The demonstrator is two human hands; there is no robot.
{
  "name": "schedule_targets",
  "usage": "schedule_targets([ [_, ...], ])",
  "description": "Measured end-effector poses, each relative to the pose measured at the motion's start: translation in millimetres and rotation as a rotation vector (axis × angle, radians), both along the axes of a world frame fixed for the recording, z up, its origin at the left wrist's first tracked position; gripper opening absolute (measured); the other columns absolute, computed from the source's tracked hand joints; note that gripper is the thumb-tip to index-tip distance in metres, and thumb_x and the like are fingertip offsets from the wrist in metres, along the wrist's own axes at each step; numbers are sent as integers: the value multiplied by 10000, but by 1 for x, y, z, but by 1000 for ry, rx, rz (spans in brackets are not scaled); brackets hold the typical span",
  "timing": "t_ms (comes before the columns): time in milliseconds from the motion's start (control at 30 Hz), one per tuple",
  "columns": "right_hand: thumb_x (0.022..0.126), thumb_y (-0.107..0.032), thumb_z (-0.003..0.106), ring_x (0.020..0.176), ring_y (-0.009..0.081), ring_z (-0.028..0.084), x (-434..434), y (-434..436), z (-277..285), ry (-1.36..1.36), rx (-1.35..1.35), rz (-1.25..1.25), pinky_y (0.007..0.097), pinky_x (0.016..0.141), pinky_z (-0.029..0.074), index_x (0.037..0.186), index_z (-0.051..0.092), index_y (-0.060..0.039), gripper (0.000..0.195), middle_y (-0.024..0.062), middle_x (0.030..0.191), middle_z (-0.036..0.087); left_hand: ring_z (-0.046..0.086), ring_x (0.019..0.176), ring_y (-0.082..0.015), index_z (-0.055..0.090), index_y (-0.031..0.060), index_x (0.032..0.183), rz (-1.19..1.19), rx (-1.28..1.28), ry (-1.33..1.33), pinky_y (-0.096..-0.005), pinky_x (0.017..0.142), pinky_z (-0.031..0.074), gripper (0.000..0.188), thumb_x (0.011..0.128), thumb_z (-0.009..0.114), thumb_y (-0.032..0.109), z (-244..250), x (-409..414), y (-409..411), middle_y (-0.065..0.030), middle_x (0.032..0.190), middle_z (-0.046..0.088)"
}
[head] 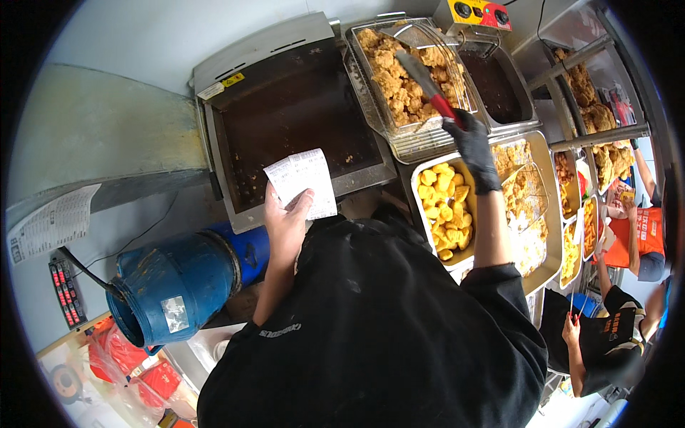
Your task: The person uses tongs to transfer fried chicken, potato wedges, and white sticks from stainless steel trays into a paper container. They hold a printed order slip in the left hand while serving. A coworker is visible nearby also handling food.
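Note:
My bare left hand [288,216] pinches a printed paper slip [307,179] between thumb and fingers, in front of a wide fryer vat of dark oil [294,123]. On my right hand [473,147] is a black glove; it is closed on the red handle of metal tongs [425,80]. The tongs' metal end lies over a wire fryer basket [409,128] filled with fried chicken pieces [393,69]. Below the basket stands a tray of golden nuggets [444,208]. Right of that tray, partly behind my right forearm, a larger tray [551,214] holds fried pieces and a wire strainer.
A smaller fryer vat [495,80] adjoins the basket on the right. Metal rails [599,136] and trays of fried food stand further right. Two co-workers [645,230] are beyond them. A blue plastic drum [176,289] lies tilted at the lower left.

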State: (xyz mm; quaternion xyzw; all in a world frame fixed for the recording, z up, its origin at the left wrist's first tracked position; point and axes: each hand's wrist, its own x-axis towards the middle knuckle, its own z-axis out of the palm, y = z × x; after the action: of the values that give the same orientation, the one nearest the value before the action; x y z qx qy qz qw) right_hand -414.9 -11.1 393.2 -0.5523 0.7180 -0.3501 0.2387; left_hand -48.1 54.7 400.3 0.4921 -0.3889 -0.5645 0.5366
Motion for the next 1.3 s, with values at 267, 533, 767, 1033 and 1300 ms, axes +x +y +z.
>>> schedule_targets([
  [267, 885, -291, 571, 809, 378, 676, 42, -67, -27, 843, -30, 59, 468, 714, 545, 1174, 547, 49, 446, 217, 929, 661, 628, 1035, -170, 454, -23, 1268, 40, -34, -38, -304, 907, 517, 428, 877, 615, -84, -1, 12, 6, -113, 1162, 616],
  [533, 871, -358, 648, 955, 390, 657, 34, -69, -9, 348, 126, -27, 447, 825, 506, 1088, 636, 3, 422, 220, 972, 689, 626, 1039, -172, 454, -23, 1257, 99, -12, -17, -301, 905, 519, 413, 880, 611, -84, -3, 22, 11, -125, 1168, 613],
  [767, 930, -270, 651, 457, 12, 347, -12, -14, -20, -702, 205, -209, 190, 415, 277, 1018, 680, -4, 282, 10, 769, 651, 613, 1059, -164, 446, -20, 1284, 37, 21, -17, -308, 918, 512, 439, 881, 606, -91, -3, 14, 1, -113, 1180, 610],
  [1033, 938, -208, 587, 511, 31, 413, -62, 125, 11, -963, -58, -734, 172, 447, 326, 1173, 621, -60, 280, 57, 898, 699, 604, 1051, -155, 453, -13, 1290, -54, 17, -15, -295, 917, 502, 461, 867, 615, -103, -6, -8, -17, -97, 1176, 604],
  [1300, 851, -397, 674, 817, 357, 681, -142, 247, -9, 533, 326, -889, 430, 752, 506, 1022, 707, -31, 405, 209, 859, 701, 607, 1080, -172, 457, -5, 1324, -146, -3, -21, -297, 918, 505, 490, 872, 631, -82, -10, -29, -22, -108, 1210, 609],
])
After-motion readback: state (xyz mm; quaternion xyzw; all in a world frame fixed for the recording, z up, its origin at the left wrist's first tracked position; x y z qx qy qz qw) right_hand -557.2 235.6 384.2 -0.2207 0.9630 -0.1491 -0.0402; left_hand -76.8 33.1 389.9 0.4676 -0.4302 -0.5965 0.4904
